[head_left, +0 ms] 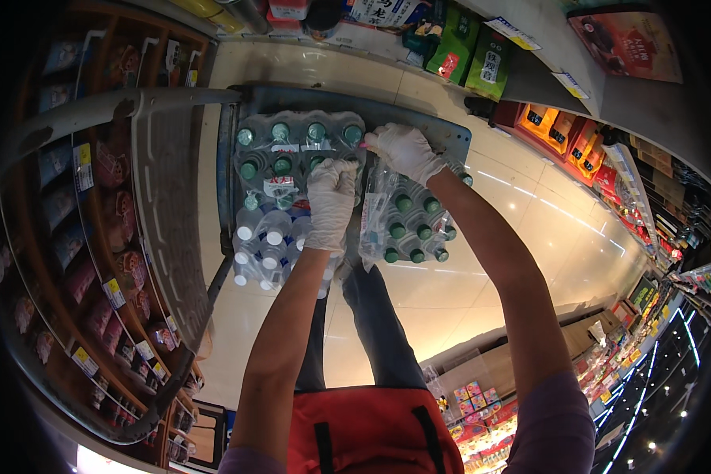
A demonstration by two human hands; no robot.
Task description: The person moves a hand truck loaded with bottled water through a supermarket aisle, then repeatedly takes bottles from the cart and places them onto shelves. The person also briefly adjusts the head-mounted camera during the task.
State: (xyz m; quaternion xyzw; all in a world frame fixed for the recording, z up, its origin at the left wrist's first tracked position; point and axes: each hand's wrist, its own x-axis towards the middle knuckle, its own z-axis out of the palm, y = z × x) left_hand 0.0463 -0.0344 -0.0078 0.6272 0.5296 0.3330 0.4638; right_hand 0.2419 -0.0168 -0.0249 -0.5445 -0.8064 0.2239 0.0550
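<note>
Both my hands wear white gloves above shrink-wrapped packs of bottles on a blue flatbed cart (292, 98). My left hand (330, 201) is closed, its curled fingers at the right edge of a green-capped bottle pack (283, 150); what they pinch is hidden. At the far side of the gap between packs, my right hand (404, 150) is closed, with a small pink thing (363, 145) at its fingertips, too small to name. Below its wrist lies another green-capped pack (415, 213), its clear wrap (377, 201) loose and crumpled. White-capped bottles (268, 237) sit nearer, left of my left forearm.
The cart's grey metal handle frame (170, 96) rises at the left, beside shelves of packaged goods (71, 229). More shelves with green packages (482, 67) and orange packages (557, 130) line the far and right sides. Pale tiled floor (521, 213) surrounds the cart.
</note>
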